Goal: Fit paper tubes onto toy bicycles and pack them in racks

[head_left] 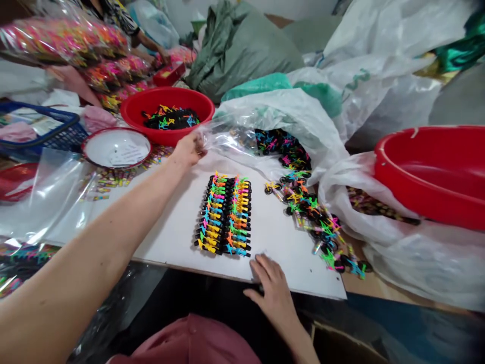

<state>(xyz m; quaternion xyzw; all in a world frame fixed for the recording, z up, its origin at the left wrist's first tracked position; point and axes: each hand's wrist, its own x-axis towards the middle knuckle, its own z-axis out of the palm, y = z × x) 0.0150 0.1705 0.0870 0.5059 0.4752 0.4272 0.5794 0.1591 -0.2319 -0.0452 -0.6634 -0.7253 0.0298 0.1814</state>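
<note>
— Head view: what is the left hand (188,149) doing?
— Pinched on the clear bag's (242,134) mouth at the white board's (170,237) far edge, keeping it open; toy bikes (288,151) lie inside.
— And the right hand (273,288)?
— Flat, fingers spread, empty, steadying the near edge beside the stacked bikes (225,215). The red bowl (168,114) holds more.
</note>
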